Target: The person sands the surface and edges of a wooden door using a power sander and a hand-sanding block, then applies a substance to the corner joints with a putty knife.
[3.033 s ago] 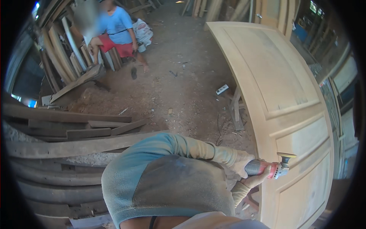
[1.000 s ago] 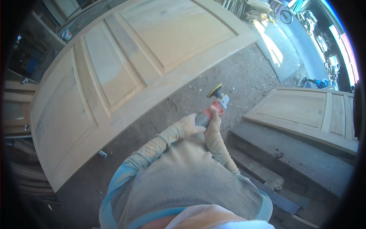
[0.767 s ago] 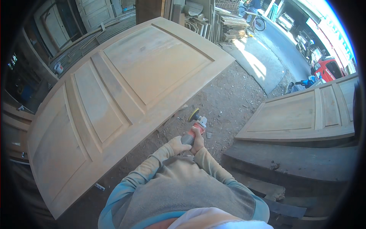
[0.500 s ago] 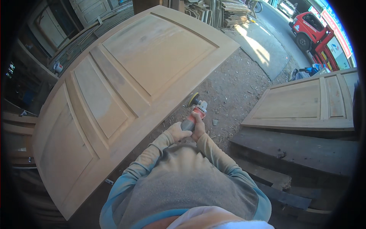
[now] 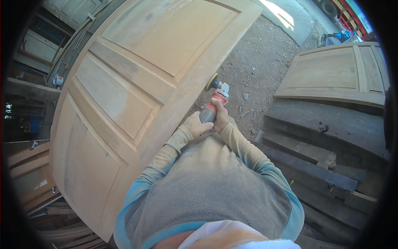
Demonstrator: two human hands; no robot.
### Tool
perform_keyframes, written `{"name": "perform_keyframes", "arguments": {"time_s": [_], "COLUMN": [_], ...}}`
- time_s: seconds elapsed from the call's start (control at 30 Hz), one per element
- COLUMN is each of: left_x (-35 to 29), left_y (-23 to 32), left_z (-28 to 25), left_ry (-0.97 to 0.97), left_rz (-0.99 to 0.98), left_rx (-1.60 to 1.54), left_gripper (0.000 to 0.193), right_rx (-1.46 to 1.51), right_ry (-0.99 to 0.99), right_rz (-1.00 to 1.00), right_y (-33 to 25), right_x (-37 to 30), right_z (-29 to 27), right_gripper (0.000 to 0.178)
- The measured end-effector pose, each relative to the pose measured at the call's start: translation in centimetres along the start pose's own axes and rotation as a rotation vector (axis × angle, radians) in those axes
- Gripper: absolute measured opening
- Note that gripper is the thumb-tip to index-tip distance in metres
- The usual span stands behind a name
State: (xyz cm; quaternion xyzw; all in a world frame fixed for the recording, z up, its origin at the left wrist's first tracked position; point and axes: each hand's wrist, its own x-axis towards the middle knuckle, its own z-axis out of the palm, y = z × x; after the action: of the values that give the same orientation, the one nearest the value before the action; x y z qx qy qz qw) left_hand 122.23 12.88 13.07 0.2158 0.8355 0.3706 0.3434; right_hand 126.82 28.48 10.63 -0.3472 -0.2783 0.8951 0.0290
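Both my hands are closed around an angle grinder (image 5: pixel 219 98) with a red and grey body and a silver head. A yellow-rimmed sanding disc (image 5: pixel 212 82) is fitted to it. My left hand (image 5: pixel 198 123) wraps the grey rear part of the body. Farther forward, my right hand (image 5: pixel 221 113) grips near the red part. The disc stands on edge beside the long right edge of a large bare wooden panel door (image 5: pixel 161 97); whether it touches the wood I cannot tell. Pale dust coats my sleeves and shirt front.
A second wooden door (image 5: pixel 323 74) lies at the right, above dark stacked boards (image 5: pixel 311 166). Wood chips litter the dirt ground (image 5: pixel 253 58). Slats and older doors (image 5: pixel 39 50) line the far left. Part of a red truck (image 5: pixel 348 18) shows at the far right.
My view has tilted lower, so the truck and far lumber have mostly left the picture. The grinder's disc now appears closer against the door's edge. Both hands keep their grip.
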Motion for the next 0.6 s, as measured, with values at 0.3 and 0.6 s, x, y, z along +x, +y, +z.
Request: {"name": "perform_keyframes", "arguments": {"time_s": [0.3,0.6], "left_x": [3.1,15.2], "left_y": [4.5,12.8], "left_z": [-0.5,-0.2], "left_ry": [-0.018,-0.011], "left_rz": [-0.07,-0.102], "left_rx": [0.024,0.005], "left_gripper": [0.082,0.078], "right_rx": [0.03,-0.016], "right_ry": [0.029,0.036], "right_rz": [0.006,-0.004], "right_y": [-4.4,-15.8], "right_x": [2.3,11.5], "right_z": [0.0,-2.1], "right_gripper": [0.042,0.054]}}
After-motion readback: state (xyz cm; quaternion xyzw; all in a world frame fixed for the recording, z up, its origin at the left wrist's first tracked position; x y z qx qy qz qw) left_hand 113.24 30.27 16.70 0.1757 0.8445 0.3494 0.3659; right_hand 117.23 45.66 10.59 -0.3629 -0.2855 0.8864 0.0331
